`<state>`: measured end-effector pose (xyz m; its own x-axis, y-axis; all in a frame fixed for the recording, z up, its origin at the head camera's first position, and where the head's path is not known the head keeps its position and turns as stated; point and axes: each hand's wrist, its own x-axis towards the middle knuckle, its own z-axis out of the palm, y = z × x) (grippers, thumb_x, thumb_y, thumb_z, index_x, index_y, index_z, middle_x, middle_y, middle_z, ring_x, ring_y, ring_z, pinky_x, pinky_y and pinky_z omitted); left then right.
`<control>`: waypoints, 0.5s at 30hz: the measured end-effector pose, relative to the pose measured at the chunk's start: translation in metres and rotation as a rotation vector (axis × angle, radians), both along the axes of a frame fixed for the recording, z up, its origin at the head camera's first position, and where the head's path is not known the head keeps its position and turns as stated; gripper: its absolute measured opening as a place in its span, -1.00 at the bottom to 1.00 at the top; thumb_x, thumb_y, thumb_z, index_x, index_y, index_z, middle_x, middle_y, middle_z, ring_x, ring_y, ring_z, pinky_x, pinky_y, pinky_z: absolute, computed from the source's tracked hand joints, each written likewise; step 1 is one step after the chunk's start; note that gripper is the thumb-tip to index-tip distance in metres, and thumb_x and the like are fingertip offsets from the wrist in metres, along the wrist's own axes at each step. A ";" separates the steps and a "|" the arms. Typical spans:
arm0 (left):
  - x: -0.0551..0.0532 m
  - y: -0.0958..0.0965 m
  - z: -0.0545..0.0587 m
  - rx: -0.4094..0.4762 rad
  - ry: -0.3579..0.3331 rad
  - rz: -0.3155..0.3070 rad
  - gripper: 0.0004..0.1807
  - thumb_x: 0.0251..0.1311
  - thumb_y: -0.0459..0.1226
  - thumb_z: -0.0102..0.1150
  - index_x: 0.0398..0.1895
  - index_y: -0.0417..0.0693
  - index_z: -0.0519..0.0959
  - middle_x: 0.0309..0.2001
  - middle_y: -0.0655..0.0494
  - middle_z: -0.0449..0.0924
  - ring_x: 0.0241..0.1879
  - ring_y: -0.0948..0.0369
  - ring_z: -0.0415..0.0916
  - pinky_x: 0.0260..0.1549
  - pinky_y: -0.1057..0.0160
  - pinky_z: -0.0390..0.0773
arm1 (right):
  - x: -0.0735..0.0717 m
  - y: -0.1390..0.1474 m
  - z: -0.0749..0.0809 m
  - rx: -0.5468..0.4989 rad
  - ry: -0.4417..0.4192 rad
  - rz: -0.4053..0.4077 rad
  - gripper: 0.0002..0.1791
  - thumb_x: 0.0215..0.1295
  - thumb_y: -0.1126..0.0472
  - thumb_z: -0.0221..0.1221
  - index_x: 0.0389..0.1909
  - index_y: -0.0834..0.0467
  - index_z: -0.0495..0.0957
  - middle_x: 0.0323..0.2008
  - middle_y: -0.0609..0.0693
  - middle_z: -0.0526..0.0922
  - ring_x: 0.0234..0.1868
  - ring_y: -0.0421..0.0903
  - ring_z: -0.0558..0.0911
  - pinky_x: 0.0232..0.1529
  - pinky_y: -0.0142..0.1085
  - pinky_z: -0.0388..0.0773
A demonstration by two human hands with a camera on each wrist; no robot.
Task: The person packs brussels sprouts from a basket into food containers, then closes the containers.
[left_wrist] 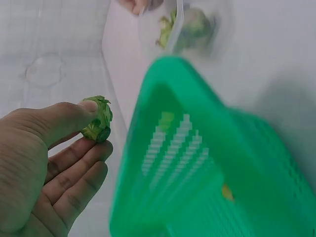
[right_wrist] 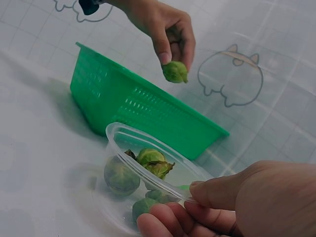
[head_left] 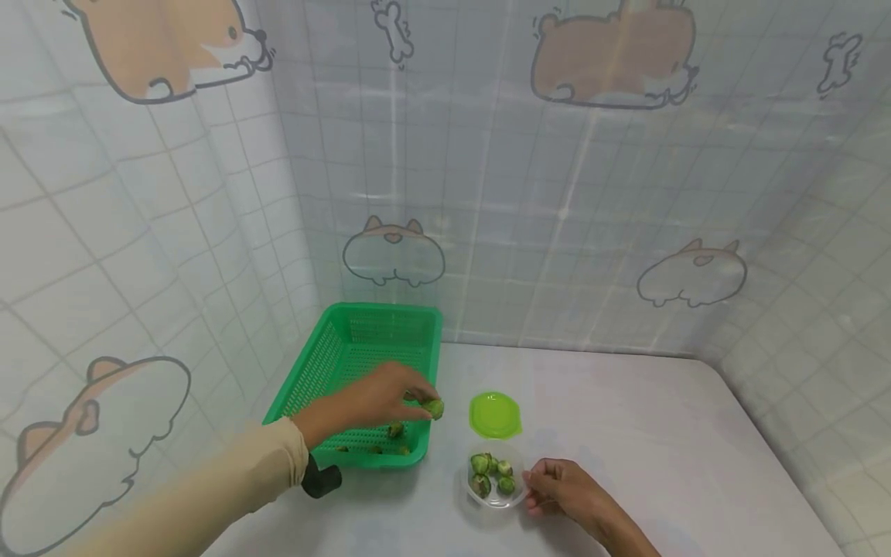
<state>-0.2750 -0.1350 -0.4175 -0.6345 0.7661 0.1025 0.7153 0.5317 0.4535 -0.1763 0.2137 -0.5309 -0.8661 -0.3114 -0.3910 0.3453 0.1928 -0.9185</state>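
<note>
Between thumb and fingers my left hand (head_left: 390, 393) pinches a Brussels sprout (head_left: 435, 408), held above the right rim of the green basket (head_left: 437, 340). The left wrist view shows the sprout (left_wrist: 98, 119) under the thumb tip, its cut stem end turned down. My right hand (head_left: 564, 489) grips the rim of a clear plastic bowl (head_left: 496, 503) with thumb and fingers, as the right wrist view also shows. Several Brussels sprouts (right_wrist: 152, 157) lie inside the bowl, some with browned outer leaves. A few more sprouts (head_left: 395, 430) are in the near end of the basket.
A bright green lid (head_left: 495, 415) lies on the white table (head_left: 626, 418) just behind the bowl. Pale tiled-pattern sheets (head_left: 501, 193) with cartoon dogs rise behind the table and at both sides. The basket stands at the table's left, near the back sheet.
</note>
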 end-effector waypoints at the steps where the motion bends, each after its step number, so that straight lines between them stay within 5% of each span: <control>1: 0.003 0.005 0.000 -0.002 -0.009 -0.011 -0.72 0.24 -0.16 0.40 0.01 0.06 0.73 -0.08 0.27 0.72 -0.12 0.30 0.67 -0.11 0.24 0.69 | 0.000 0.000 0.000 0.000 -0.001 0.000 -0.70 0.43 0.06 0.22 -0.27 0.26 0.52 -0.35 0.05 0.67 -0.33 -0.11 0.68 -0.21 -0.25 0.71; 15: 0.028 0.073 -0.015 -0.113 0.086 -0.200 -0.75 0.23 -0.15 0.41 -0.04 0.07 0.73 -0.17 0.38 0.70 -0.21 0.50 0.58 -0.19 0.60 0.50 | -0.001 0.001 -0.001 0.014 -0.015 -0.008 -0.68 0.44 0.06 0.22 -0.23 0.29 0.52 -0.35 0.05 0.67 -0.34 -0.11 0.69 -0.22 -0.23 0.71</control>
